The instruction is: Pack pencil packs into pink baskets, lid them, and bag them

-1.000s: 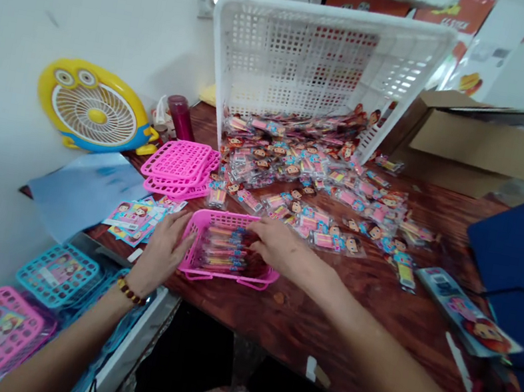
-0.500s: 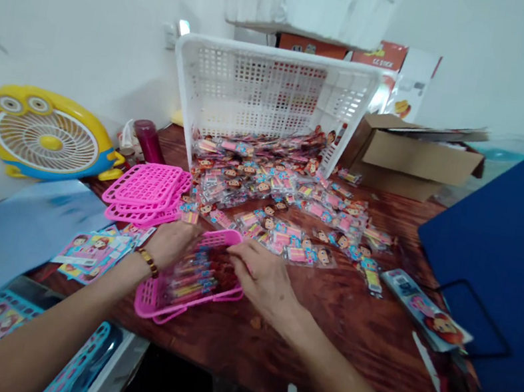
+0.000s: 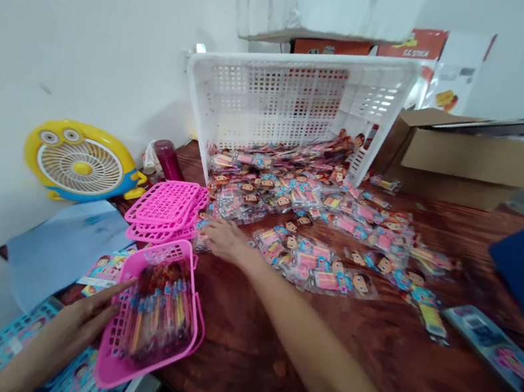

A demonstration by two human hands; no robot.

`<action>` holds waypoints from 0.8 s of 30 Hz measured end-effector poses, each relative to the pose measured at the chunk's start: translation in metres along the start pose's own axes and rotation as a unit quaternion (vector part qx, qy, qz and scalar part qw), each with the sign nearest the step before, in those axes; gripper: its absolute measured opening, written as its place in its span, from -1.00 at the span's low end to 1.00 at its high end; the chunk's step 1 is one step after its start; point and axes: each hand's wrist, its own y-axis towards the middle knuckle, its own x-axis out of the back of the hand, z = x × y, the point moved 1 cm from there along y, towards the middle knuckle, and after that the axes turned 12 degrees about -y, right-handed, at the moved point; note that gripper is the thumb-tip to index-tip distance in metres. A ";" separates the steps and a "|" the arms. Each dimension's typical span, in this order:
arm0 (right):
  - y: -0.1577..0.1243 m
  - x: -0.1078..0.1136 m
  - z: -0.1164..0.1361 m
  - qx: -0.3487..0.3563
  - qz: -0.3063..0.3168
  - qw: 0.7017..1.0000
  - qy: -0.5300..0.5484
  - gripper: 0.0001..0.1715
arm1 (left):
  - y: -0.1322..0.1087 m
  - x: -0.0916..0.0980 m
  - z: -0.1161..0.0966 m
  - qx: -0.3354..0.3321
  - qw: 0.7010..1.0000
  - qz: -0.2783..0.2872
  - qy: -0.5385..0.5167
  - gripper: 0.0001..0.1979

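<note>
A pink plastic basket (image 3: 144, 371) sits at the table's front left, tilted toward me. In it lies a row of clear-bagged packets (image 3: 163, 320) with cartoon-figure tops. My left hand (image 3: 79, 326) rests on the basket's left rim, fingers stretched out. Beyond the basket, my right hand (image 3: 223, 240) reaches to the near left edge of the pile, its fingers closed on a small bagged packet (image 3: 204, 242); the fingertips are partly hidden. More such packets (image 3: 292, 195) spill from a white crate (image 3: 306, 62) lying on its side.
Pink lattice pieces (image 3: 167, 203) are stacked left of the pile. Printed cards (image 3: 104, 269) lie beside the basket. A yellow fan (image 3: 82, 164) stands at the left, a cardboard box (image 3: 471, 158) at the back right. Blue baskets (image 3: 16, 338) are at the lower left.
My right hand has left the basket and moved forward to the pile. The basket has turned and come nearer, and my left hand has shifted to its left rim. The view has swung left.
</note>
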 end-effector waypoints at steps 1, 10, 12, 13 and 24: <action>0.010 -0.007 0.003 0.012 0.011 1.000 -0.010 -0.68 | -0.002 0.001 0.002 0.031 0.999 0.011 -0.043 -0.41; -0.073 -0.025 -0.026 0.028 0.040 0.998 -0.050 -0.50 | -0.006 -0.029 -0.031 0.209 0.926 0.013 -0.313 -0.11; -0.113 -0.011 -0.034 0.040 0.051 0.997 -0.030 -0.47 | -0.008 -0.041 -0.041 0.191 0.925 -0.008 -0.330 -0.12; -0.133 -0.004 -0.035 0.038 0.058 0.997 -0.019 -0.45 | -0.009 -0.049 -0.047 0.185 0.920 -0.011 -0.345 -0.11; -0.256 0.038 -0.050 -0.102 -0.049 0.993 -0.008 -0.61 | -0.027 -0.120 -0.096 0.120 0.911 0.013 -0.394 -0.08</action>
